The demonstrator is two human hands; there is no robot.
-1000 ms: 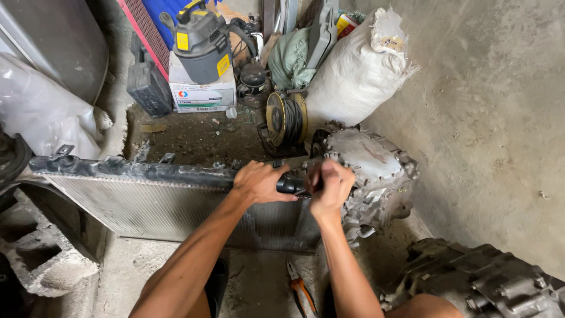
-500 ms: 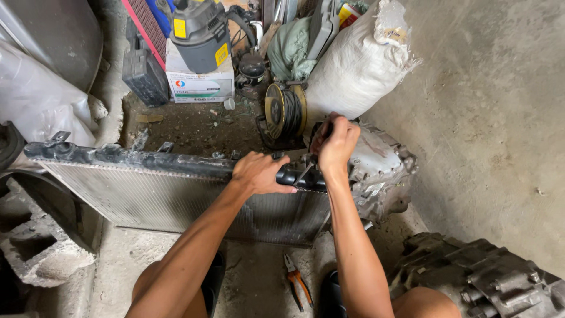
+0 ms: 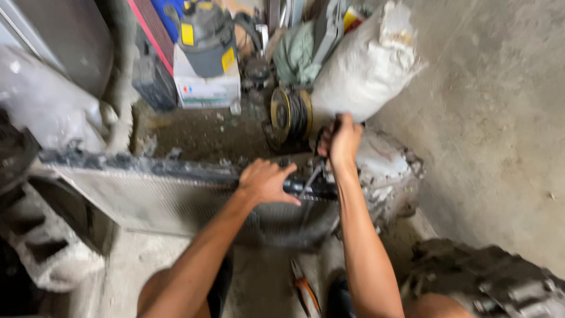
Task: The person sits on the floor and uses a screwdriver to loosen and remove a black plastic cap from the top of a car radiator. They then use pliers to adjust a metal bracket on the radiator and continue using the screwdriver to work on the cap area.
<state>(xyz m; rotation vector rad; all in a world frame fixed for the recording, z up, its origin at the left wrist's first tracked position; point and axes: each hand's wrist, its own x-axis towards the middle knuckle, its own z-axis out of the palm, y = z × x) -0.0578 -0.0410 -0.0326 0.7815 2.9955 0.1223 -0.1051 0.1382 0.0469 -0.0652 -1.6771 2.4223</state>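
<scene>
Our left hand [image 3: 268, 181] lies flat on the black top edge of the radiator [image 3: 176, 200], fingers spread and pressing down on it rather than gripping. Our right hand [image 3: 340, 140] is raised just above that same edge, to the right of the left hand, closed in a fist round a dark handle; what tool it is, we cannot tell through the blur. A thin metal rod [image 3: 310, 180] slants down from that fist to the radiator's top edge, between our two hands.

The radiator stands on edge across the floor in front of us, its finned face towards us. Touching its right end is a grey, lumpy metal housing [image 3: 385, 171]. Beyond the radiator's top edge, just behind our right hand, sits a spool of dark cable [image 3: 291, 115], and next to that a bulging white sack [image 3: 365, 65]. Farther behind the radiator stands a grey and yellow vacuum cleaner [image 3: 206, 35]. On the floor on our side of the radiator lie orange-handled pliers [image 3: 305, 288].
</scene>
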